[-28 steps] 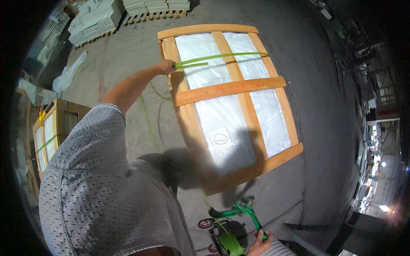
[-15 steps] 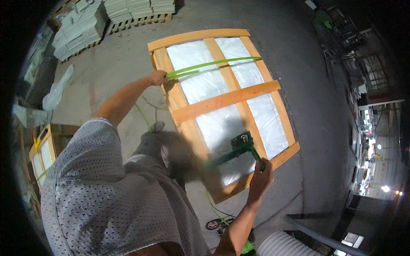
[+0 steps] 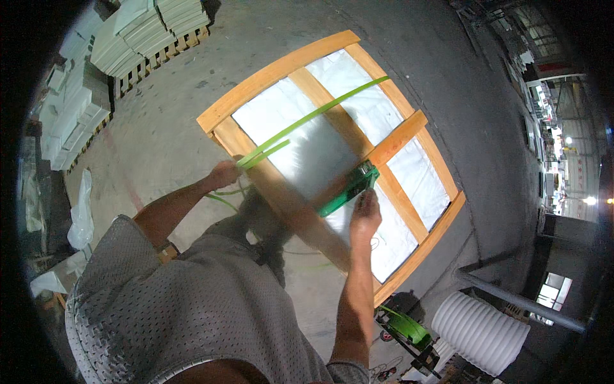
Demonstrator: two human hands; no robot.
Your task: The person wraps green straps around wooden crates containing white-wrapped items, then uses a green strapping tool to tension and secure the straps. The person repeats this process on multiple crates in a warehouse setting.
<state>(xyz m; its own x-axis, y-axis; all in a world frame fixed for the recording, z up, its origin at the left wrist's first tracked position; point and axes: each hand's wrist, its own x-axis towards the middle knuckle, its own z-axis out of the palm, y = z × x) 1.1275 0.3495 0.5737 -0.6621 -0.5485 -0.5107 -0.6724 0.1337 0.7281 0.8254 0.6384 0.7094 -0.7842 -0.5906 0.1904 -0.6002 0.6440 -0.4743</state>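
Observation:
A wooden crate frame [image 3: 268,80] with orange-brown slats encloses flat goods in white wrapping [image 3: 342,131]. Across its far half runs a green plastic strap [image 3: 313,115]. At the crate's left edge my left hand [image 3: 224,175] is closed on the strap, and a short strap end lies beside the long run. My right hand [image 3: 364,221] grips the handle of a green strapping tool [image 3: 344,197]. This tool is above the crate near the middle cross slat [image 3: 400,137], apart from the strap. Part of the right hand's fingers is in shadow.
A loose loop of strap [image 3: 224,201] hangs below my left hand by the crate's side. Stacked pale slabs [image 3: 137,35] sit on pallets at the far left. Near the lower right are a strap reel cart [image 3: 409,329] and a white ribbed roll [image 3: 480,329].
My right hand has moved the strapping tool farther along the crate toward the strap. The left hand keeps its hold on the strap. The view has turned and shifted.

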